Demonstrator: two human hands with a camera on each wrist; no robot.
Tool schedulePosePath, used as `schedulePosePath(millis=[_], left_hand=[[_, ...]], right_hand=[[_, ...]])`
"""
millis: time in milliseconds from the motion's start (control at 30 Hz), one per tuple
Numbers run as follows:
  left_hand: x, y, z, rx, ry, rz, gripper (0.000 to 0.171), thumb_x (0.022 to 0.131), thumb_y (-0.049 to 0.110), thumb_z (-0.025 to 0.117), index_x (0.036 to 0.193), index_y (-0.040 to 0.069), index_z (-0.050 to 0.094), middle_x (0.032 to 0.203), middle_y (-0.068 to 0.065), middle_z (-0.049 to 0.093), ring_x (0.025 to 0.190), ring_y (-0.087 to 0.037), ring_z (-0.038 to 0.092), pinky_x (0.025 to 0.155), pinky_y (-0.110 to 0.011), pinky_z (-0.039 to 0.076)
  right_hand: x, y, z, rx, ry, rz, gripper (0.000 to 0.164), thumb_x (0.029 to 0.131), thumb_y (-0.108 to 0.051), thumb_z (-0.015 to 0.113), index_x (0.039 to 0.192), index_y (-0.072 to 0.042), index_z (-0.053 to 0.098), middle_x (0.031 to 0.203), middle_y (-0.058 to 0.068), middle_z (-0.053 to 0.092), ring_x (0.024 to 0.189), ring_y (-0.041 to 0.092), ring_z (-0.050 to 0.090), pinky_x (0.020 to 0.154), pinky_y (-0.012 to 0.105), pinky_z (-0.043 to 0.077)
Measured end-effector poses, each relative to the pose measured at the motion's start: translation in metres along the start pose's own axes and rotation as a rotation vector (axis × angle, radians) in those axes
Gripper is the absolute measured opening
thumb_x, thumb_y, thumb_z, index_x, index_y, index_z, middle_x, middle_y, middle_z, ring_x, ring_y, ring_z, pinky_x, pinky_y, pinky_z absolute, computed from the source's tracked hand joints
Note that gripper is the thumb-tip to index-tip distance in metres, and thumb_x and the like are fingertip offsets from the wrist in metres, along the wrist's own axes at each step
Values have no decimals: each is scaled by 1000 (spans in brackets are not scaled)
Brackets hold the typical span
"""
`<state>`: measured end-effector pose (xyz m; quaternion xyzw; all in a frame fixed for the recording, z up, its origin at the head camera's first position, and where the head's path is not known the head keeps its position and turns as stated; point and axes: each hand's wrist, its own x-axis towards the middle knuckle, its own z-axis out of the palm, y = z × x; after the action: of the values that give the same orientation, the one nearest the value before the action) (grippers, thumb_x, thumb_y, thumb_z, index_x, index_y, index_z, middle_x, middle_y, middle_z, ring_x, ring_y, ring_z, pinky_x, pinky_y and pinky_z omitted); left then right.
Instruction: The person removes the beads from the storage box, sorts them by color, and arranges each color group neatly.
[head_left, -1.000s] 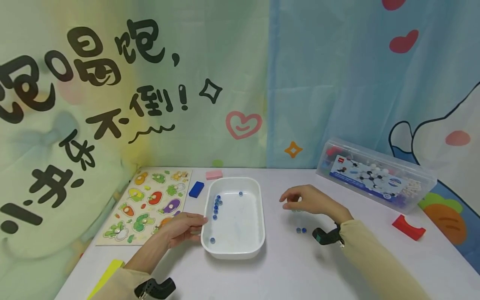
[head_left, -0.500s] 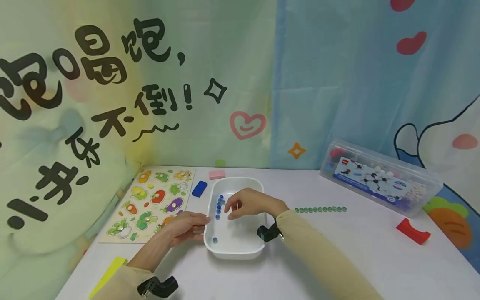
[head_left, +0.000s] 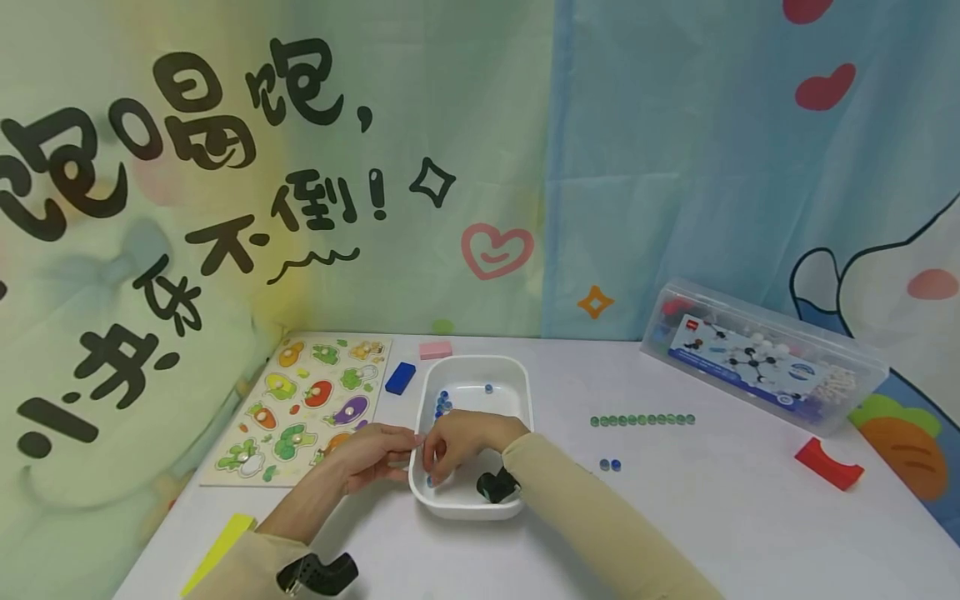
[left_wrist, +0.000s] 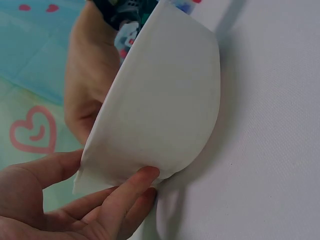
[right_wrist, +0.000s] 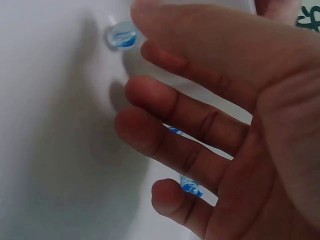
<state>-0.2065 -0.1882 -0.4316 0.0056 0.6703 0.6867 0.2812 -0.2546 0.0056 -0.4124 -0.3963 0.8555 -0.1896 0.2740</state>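
A white plastic tray [head_left: 474,509] stands on the table with several blue glass marbles [head_left: 442,402] inside, mostly along its left side. My left hand [head_left: 378,454] holds the tray's left edge; in the left wrist view the thumb is at the rim and the fingertips press on the outer wall [left_wrist: 165,100]. My right hand [head_left: 463,442] reaches down into the tray at its near left part. In the right wrist view its fingers are slightly bent and spread, and a clear marble with blue swirls [right_wrist: 123,36] lies just beyond the thumb and index fingertips.
Right of the tray lie a row of green marbles [head_left: 642,420] and two blue marbles [head_left: 610,465]. Around them are a clear box of molecule parts [head_left: 765,354], a red arch block [head_left: 828,464], a vegetable puzzle board [head_left: 300,408], and blue [head_left: 401,378], pink [head_left: 436,350] and yellow [head_left: 219,550] blocks.
My right hand has moved left from over the table beside the green row, into the tray and down toward the near left marble. My left hand stays on the tray's edge.
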Motion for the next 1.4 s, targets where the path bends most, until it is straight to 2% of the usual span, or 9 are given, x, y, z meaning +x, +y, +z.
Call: schedulePosePath(millis=[400, 733, 933, 1167, 1400], left_hand=[[2, -2, -1, 22, 0, -3, 38, 95, 16, 59, 124, -9, 59, 102, -2, 72, 95, -13, 67, 83, -33, 61], [2, -1, -1, 20, -11, 2, 38, 96, 17, 59, 125, -8, 59, 103, -1, 72, 96, -13, 67, 82, -32, 61], [1, -1, 0, 23, 15, -1, 43, 95, 17, 60, 128, -11, 55, 104, -3, 72, 96, -14, 68, 81, -32, 61], [2, -1, 2, 34, 44, -8, 48, 94, 16, 62, 130, -14, 51, 109, -10, 71, 95, -15, 69, 80, -34, 61], [1, -1, 2, 40, 52, -7, 49, 94, 18, 63, 131, -12, 51, 109, -11, 71, 93, -15, 69, 79, -32, 61]], right_hand=[[3, -1, 6, -1, -1, 62, 10, 78, -19, 81, 79, -20, 71, 67, -11, 55, 63, 2, 47, 55, 14, 37], [1, 0, 4, 1, 30, 58, 8, 79, -19, 80, 81, -20, 71, 67, -11, 55, 63, 3, 47, 55, 13, 38], [-8, 2, -5, -27, 66, 39, 6, 81, -20, 78, 81, -22, 72, 68, -10, 56, 66, 3, 48, 58, 15, 39], [-33, 13, -23, -56, 127, -28, 5, 83, -22, 76, 87, -21, 73, 70, -11, 57, 66, 3, 48, 59, 15, 39], [-91, 42, -42, 50, 244, 3, 7, 86, -27, 74, 93, -25, 73, 81, -10, 62, 78, 8, 53, 67, 20, 47]])
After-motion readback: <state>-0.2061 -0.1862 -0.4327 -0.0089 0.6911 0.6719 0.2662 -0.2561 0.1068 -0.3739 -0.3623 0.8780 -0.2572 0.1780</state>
